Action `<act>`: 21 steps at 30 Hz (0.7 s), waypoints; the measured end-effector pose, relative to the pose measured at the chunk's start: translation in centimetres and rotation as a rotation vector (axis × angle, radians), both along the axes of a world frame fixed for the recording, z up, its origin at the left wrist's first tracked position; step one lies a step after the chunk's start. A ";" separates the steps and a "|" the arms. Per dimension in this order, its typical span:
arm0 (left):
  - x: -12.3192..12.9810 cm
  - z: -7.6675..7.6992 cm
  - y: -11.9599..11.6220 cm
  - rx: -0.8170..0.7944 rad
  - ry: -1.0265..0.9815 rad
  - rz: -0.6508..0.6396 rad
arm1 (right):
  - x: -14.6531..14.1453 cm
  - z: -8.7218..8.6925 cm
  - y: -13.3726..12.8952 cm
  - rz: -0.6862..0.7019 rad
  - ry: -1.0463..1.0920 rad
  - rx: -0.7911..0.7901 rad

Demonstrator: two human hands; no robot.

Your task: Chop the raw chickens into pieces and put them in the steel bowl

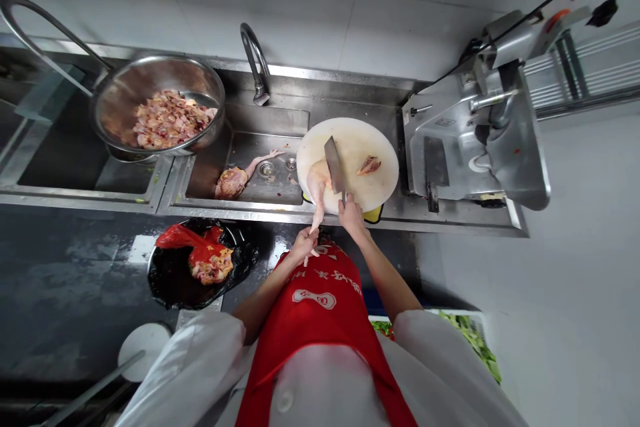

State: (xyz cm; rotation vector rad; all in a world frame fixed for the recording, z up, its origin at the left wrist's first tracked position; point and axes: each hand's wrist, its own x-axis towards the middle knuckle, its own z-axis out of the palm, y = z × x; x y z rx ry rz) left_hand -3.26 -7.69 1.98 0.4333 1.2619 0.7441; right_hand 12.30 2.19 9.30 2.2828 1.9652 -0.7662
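My left hand (304, 244) grips the foot end of a raw poultry leg (319, 185), whose thick end lies on a round white cutting board (383, 147). In my right hand (352, 215) is the handle of a cleaver (335, 164). Its broad blade stands across the board, against or right beside the thick end of the leg; contact I cannot tell. A small dark-red piece of meat (369, 165) rests on the board to the right of the blade. Another raw poultry leg (231, 183) with its foot lies in the sink (245, 144) to the left.
A steel bowl (107, 121) of chopped meat stands at the left, below a tall faucet (45, 10). A second faucet (254, 57) rises behind the sink. At right is a metal slicer (447, 127) with another cleaver (434, 163) on it. A black-lined bin (170, 287) stands lower left.
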 end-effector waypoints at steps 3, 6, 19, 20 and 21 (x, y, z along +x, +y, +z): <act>0.0 0.1 -0.1 0.033 -0.009 -0.005 | 0.2 0.9 0.8 0.024 0.003 -0.015; -0.1 0.0 -0.2 0.041 -0.006 -0.002 | 1.7 5.4 2.9 0.022 0.022 0.188; -0.2 0.4 0.3 0.005 -0.012 0.049 | -0.8 0.7 1.7 -0.037 0.092 -0.052; -0.4 0.5 0.3 0.010 -0.014 0.062 | 0.1 -0.1 1.9 -0.026 0.110 -0.072; -0.7 0.6 0.3 0.012 -0.018 0.068 | 1.2 -0.4 2.4 -0.028 0.139 -0.080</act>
